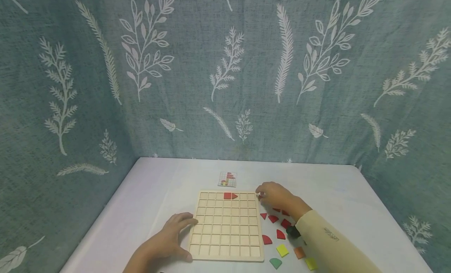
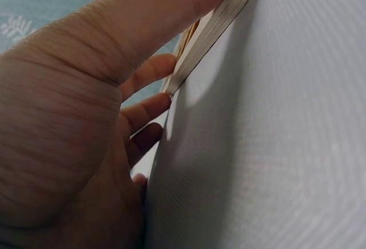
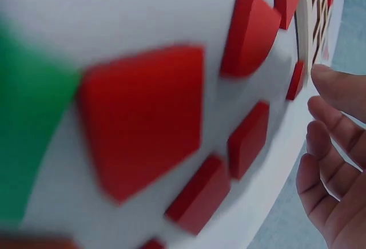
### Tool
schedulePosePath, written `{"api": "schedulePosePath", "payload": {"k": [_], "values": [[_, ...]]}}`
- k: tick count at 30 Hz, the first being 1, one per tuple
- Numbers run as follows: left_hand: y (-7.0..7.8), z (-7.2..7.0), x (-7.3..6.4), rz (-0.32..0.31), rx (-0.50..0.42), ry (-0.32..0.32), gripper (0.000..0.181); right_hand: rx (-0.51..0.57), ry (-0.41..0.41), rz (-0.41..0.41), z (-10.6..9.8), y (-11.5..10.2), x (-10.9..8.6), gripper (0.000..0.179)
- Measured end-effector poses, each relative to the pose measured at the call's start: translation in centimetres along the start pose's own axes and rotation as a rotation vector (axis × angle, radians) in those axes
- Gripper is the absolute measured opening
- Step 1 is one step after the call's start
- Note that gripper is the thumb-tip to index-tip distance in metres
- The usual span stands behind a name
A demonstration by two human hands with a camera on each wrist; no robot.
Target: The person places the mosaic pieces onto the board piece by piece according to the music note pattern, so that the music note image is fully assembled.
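Observation:
A wooden grid board (image 1: 225, 229) lies on the table, with a red square (image 1: 228, 196) and a red triangle (image 1: 234, 196) side by side in its far row. My left hand (image 1: 167, 239) rests at the board's left side, thumb and fingers spread and touching its edge; the left wrist view shows the thumb against the wooden rim. By the far right corner is my right hand (image 1: 276, 194), over the table beside the board. Its fingers are loosely bent in the right wrist view, with nothing visible between them. A small red piece (image 3: 295, 80) lies near the thumb tip.
Right of the board lie several red pieces, such as a quarter circle (image 1: 267, 239), along with a yellow square (image 1: 282, 250), an orange square (image 1: 299, 252) and a green piece (image 1: 276, 263). Behind the board lies a pattern card (image 1: 227, 179). Patterned curtains surround the white table.

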State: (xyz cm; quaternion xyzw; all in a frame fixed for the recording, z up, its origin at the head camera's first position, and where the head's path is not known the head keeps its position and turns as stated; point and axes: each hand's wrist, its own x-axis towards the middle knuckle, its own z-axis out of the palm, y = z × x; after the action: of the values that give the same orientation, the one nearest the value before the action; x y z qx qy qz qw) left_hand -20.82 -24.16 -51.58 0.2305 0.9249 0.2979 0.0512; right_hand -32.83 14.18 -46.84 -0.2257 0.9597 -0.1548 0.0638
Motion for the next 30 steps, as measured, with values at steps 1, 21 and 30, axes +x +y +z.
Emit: {"api": "schedulePosePath", "payload": {"k": [1,21,30], "values": [[0.0,0.0,0.0,0.006,-0.001,0.001,0.102,0.002,-0.001,0.02,-0.2,0.1,-0.2,0.029],[0.4,-0.2,-0.1,0.018,-0.002,-0.001,0.102,0.009,-0.04,0.205,-1.1,2.5,-4.1,0.027],[0.3,-0.3,-0.1,-0.028,-0.031,-0.014,0.102,0.011,-0.049,0.248,-0.7,2.9,-4.3,0.032]]}}
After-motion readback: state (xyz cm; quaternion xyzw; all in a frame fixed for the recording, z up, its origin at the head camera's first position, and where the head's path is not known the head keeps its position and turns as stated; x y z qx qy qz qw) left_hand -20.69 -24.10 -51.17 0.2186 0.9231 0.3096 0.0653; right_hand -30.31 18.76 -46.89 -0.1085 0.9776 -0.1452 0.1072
